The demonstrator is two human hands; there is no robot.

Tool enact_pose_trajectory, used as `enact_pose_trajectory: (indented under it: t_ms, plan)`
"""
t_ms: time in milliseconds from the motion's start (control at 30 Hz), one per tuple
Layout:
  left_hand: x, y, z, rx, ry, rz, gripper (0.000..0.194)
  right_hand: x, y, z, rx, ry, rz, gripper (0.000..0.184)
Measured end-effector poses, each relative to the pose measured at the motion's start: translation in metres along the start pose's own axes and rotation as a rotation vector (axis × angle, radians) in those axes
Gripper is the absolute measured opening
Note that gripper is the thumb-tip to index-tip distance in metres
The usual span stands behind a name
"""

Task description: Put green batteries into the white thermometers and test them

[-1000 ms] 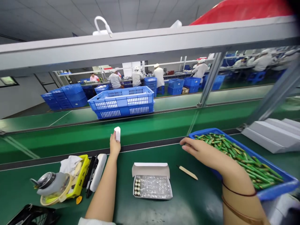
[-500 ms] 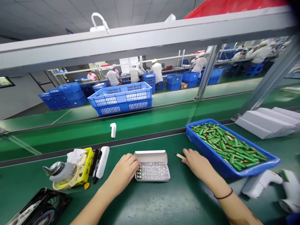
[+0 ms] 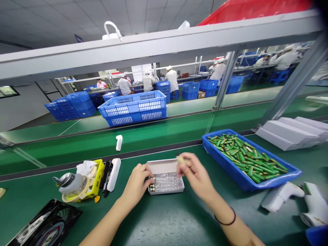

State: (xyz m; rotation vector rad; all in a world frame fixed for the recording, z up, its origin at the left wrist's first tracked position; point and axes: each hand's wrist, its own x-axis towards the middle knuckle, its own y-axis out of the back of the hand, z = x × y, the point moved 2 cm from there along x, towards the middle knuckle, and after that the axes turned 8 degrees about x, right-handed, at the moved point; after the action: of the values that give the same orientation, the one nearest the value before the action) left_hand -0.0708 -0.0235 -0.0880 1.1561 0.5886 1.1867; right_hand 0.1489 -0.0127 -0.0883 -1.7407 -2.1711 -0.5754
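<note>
In front of me stands an open white box [image 3: 167, 192], its lid raised at the back. Inside is a clear plastic insert [image 3: 166, 181], with several silver-ended cylinders [image 3: 152, 187] at its left end. My left hand [image 3: 138, 179] grips the box's left end, thumb and fingers curled beside the cylinders. Above the box's right end, my right hand [image 3: 193, 171] pinches a small pale stick-like tool [image 3: 180, 160], blurred by motion. To the right, a blue tray [image 3: 246, 186] holds many green batteries [image 3: 246, 157].
Folded white cartons [image 3: 289, 133] and white gun-shaped devices [image 3: 282, 196] lie at right. On the left are a yellow basket [image 3: 98, 181] with a bottle [image 3: 73, 184], pens [image 3: 107, 176] and a black fan [image 3: 48, 225]. Blue crates [image 3: 133, 107] stand beyond the green conveyor [image 3: 153, 138]; co-workers sit farther back.
My right hand has moved left from beside the tray to over the box's right end, raising the pale tool. My left hand stays at the box's left end. The view has shifted slightly.
</note>
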Motion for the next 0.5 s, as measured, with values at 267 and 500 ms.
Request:
enact_pose_trajectory:
  t_ms: [267,500]
  plan:
    - [-0.016,0.011,-0.004,-0.415,0.229,0.171,0.014,-0.02,-0.06,0.002,-0.227,0.084,-0.315,0.021]
    - [-0.025,0.006,0.0,-1.025,0.451,0.267,0.032,-0.022,-0.052,-0.01,-0.014,-0.15,-0.297,0.024]
